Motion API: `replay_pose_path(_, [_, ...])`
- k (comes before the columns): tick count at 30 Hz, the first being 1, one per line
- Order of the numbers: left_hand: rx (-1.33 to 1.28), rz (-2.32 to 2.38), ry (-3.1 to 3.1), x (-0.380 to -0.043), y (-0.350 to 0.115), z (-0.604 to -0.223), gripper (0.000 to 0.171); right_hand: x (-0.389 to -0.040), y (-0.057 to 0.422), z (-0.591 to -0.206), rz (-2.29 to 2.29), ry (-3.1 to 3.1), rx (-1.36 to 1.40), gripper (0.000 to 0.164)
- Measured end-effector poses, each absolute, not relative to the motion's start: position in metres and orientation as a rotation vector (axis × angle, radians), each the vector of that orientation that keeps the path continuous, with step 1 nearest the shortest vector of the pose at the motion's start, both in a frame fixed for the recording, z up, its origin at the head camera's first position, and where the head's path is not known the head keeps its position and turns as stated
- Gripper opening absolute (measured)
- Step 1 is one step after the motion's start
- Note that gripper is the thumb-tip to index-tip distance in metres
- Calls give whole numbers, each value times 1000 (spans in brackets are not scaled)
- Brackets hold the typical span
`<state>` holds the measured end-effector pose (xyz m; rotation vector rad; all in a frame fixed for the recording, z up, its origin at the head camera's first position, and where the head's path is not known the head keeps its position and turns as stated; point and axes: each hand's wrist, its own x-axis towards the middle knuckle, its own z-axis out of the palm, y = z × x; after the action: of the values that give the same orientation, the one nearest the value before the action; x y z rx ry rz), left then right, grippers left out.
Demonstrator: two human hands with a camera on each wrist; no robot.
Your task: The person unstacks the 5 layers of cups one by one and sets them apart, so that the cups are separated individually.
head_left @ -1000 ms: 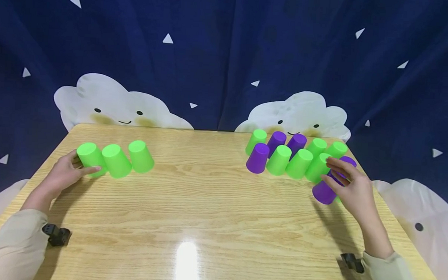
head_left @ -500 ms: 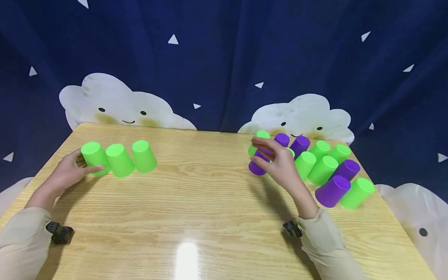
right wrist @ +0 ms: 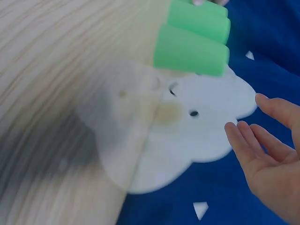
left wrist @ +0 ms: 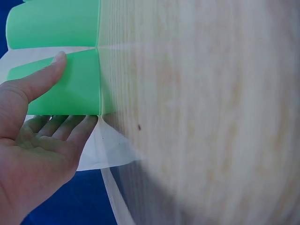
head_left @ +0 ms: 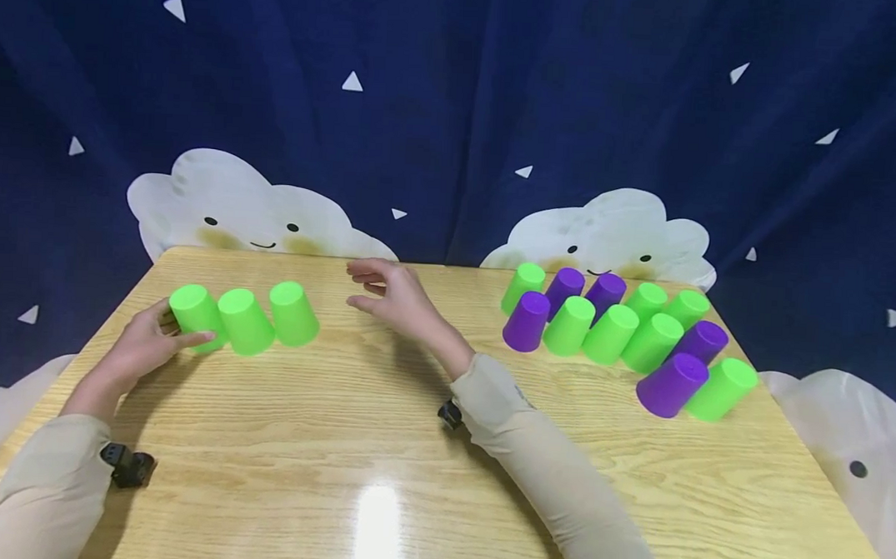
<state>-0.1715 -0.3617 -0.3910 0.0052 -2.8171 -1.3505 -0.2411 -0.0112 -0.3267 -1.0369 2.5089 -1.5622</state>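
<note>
Three green cups stand upside down in a row at the left of the table. My left hand holds the leftmost green cup, thumb across its front and fingers along its outer side; the left wrist view shows the thumb lying on the cup's wall. Beside it are the middle green cup and the right green cup. My right hand hovers over the table to the right of that row, holding nothing, thumb and fingers spread apart. In the right wrist view its fingers are apart from the cups.
On the right stands a group of several upside-down cups, green and purple, in two uneven rows. A purple cup is nearest the front there. Behind the wooden table hangs a dark blue curtain with clouds.
My right hand has swept left from the right-hand cups, past the purple cup at their left end, to mid-table. My left hand stays on the same green cup. No cup has visibly moved.
</note>
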Motion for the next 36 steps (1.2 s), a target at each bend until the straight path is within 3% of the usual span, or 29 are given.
replay_pose_path(15, [40,-1411,-2819,-170,-358,-387,83,-250,-103,-340,-1171,2637,-1049,50])
replay_pose_path(36, [12,-1377,-2829,-171,-359,-389,81,-250,-87,-340,-1196,2666,-1020,53])
